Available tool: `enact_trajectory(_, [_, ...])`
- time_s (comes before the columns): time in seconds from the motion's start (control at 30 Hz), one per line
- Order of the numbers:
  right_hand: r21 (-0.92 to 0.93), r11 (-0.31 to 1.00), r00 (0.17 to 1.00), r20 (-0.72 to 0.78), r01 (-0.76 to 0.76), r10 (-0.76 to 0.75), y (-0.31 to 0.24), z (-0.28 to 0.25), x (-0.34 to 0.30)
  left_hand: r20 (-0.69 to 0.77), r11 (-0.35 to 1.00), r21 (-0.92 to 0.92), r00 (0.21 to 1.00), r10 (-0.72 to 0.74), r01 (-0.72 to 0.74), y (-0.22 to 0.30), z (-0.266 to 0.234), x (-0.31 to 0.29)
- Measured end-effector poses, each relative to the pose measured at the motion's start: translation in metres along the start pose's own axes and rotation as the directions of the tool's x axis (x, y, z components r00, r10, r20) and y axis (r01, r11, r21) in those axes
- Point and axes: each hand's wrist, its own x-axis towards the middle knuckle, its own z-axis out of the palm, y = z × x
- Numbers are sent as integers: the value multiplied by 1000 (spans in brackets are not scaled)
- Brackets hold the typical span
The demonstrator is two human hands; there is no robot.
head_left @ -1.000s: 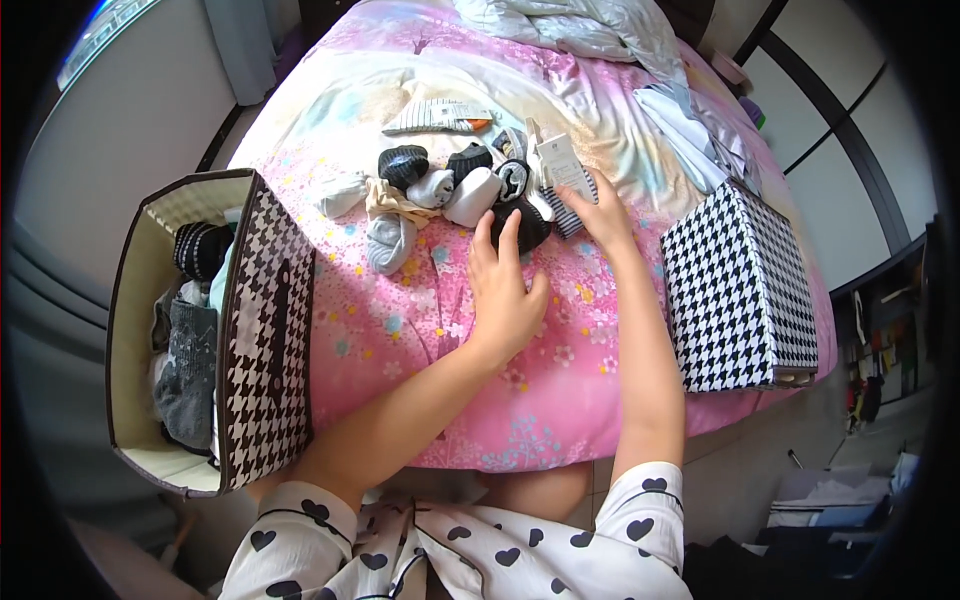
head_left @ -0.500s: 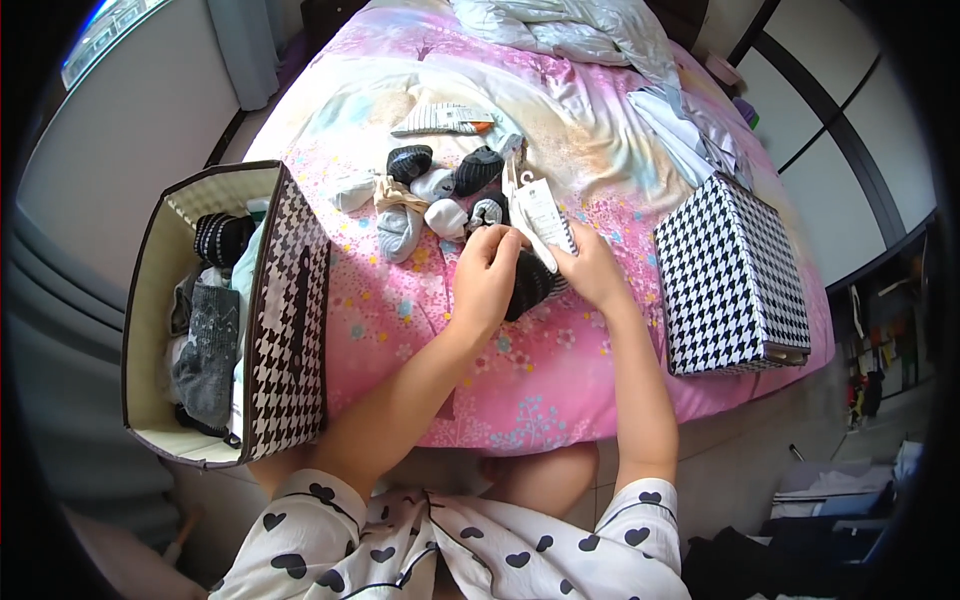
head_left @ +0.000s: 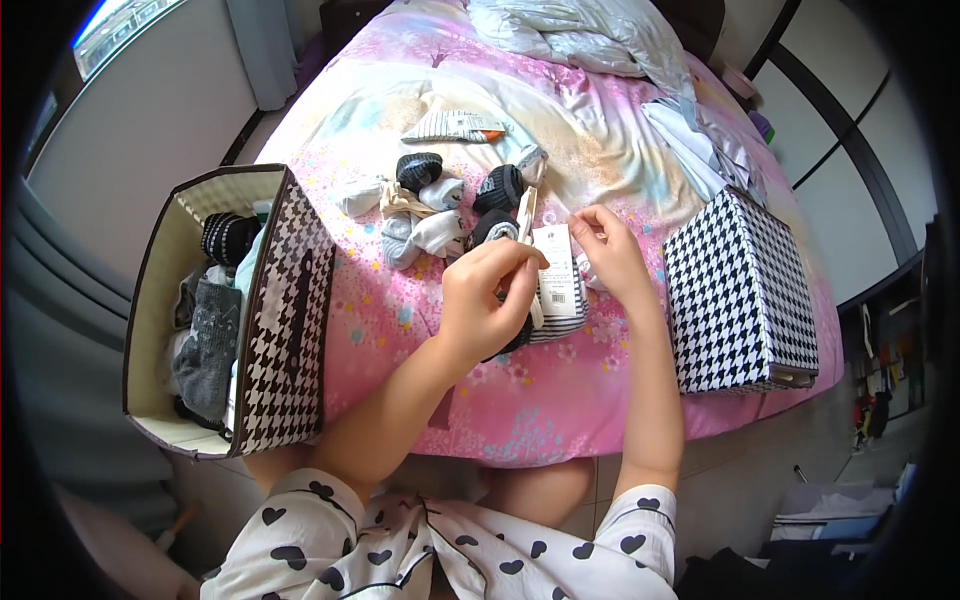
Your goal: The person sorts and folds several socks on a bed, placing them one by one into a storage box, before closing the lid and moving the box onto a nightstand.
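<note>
My left hand (head_left: 487, 298) is closed in a pinch on a thin cream strip of fabric (head_left: 527, 212), whose lower end hangs below the fingers. Beside it lies a black-and-white striped, packaged garment (head_left: 566, 326) with a white label card (head_left: 556, 262) on top. My right hand (head_left: 612, 257) is just right of the card, its fingers curved and slightly apart, holding nothing visible. A dark rolled sock (head_left: 515, 342) is partly hidden under my left hand. Ahead lie several rolled socks, among them a black one (head_left: 419, 172), a grey one (head_left: 399, 240) and a white one (head_left: 440, 233).
An open houndstooth storage box (head_left: 285, 330) with socks inside stands at left. A houndstooth box (head_left: 742, 290) sits at right on the flowered pink bedspread (head_left: 390, 385). Farther off are another striped package (head_left: 455, 126), folded white clothes (head_left: 690, 145) and a crumpled quilt (head_left: 580, 35).
My right hand has let go of the white tagged item and moved up and right. The striped package with its card now lies on the bed, and my left hand pinches the cream strip.
</note>
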Motion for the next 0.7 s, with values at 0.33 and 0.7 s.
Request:
enact_trajectory(0.33, [132,984,976,-196,118,-90,32,34,6,117,920,-381,992,-55,96,32,66,65])
enact_trajectory(0.7, [9,999,998,-52,47,-47,48,65,116,-186,702,525,870,-458,481,-188,-3,233])
